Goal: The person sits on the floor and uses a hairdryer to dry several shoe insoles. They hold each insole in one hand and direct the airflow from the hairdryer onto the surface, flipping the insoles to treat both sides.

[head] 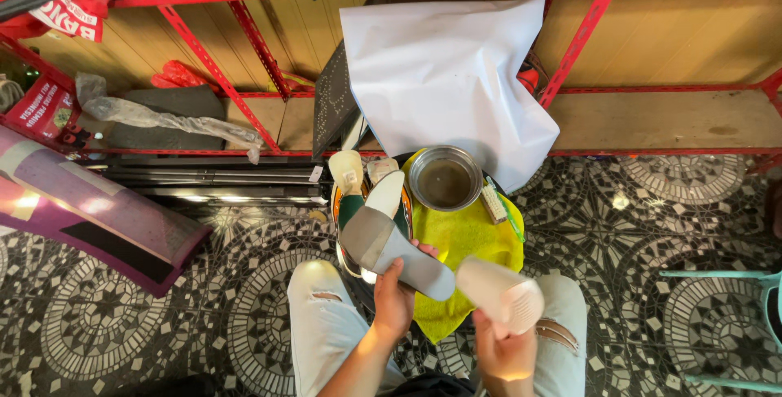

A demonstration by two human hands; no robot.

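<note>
Left hand [393,299] grips a grey insole [399,252]; right hand [505,352] is closed on what looks like a hairdryer [501,293], aimed at it. Drying seems underway; shoe [352,201] waits beside.

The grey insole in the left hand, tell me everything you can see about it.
The grey insole is a flat, foot-shaped piece with a smooth, matte look, maybe foam or rubber. It is a darker grey at its wide rounded upper-left end and paler toward the lower right. It is held tilted above the yellow cloth, running from upper left to lower right. The left hand grips it from below, fingers curled over its edge. The right hand's pale hair dryer is beside its lower end.
</note>
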